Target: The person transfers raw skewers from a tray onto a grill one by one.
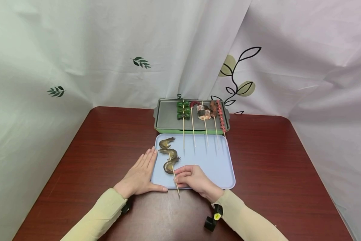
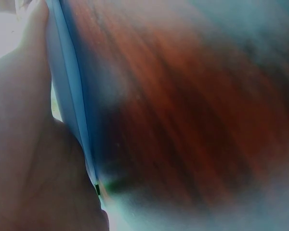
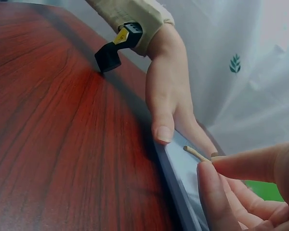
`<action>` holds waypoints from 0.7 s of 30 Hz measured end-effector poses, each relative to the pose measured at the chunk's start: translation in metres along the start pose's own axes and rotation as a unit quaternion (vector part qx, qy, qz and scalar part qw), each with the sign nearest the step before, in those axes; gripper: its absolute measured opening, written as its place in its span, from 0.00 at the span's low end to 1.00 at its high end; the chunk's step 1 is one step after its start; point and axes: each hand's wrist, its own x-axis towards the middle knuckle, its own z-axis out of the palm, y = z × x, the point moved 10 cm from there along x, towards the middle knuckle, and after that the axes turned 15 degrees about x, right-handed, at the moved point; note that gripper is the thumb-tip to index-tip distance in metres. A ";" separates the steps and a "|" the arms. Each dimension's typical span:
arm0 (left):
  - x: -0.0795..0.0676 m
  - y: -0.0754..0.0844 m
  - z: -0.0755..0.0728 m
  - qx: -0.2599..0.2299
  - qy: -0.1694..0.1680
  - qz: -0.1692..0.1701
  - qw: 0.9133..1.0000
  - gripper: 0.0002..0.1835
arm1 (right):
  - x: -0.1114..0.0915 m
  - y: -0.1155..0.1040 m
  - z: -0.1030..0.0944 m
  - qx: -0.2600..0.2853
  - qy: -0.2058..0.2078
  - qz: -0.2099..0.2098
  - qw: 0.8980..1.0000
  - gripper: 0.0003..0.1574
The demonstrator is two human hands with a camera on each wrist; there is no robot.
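In the head view my right hand (image 1: 196,180) pinches the lower part of a wooden stick bearing a shrimp skewer (image 1: 168,166). Three grey-brown shrimp are threaded on it, over the left side of a pale blue tray (image 1: 211,164). The stick's bare end sticks out past the tray's front edge; its tip shows between thumb and finger in the right wrist view. My left hand (image 1: 139,174) rests along the tray's left edge, fingers extended, with the thumb at the front left corner. The left wrist view is blurred and shows the tray's side (image 2: 72,72) beside the palm.
Behind the tray stands a grey griddle (image 1: 168,118) with a green base. On it lie a green pepper skewer (image 1: 183,111), a curved red skewer (image 1: 194,104), a fish-chunk skewer (image 1: 203,112), a brown meat skewer (image 1: 213,109) and a pink one (image 1: 220,115). Their sticks overhang the tray.
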 end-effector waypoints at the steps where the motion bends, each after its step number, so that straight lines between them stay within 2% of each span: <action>1: 0.000 0.000 0.001 0.001 -0.001 0.000 1.000 0.77 | 0.000 0.000 0.000 0.000 -0.001 -0.002 1.000 0.17; 8: 0.000 -0.002 0.004 -0.009 0.014 0.002 1.000 0.77 | -0.005 -0.005 0.001 -0.001 -0.005 -0.013 1.000 0.17; 12: 0.001 -0.003 0.009 0.002 0.006 0.001 1.000 0.77 | -0.008 -0.012 0.007 0.003 -0.019 -0.024 1.000 0.19; 21: 0.000 -0.001 0.006 -0.004 0.004 0.002 1.000 0.78 | -0.008 -0.038 0.026 -0.016 -0.038 -0.057 0.998 0.21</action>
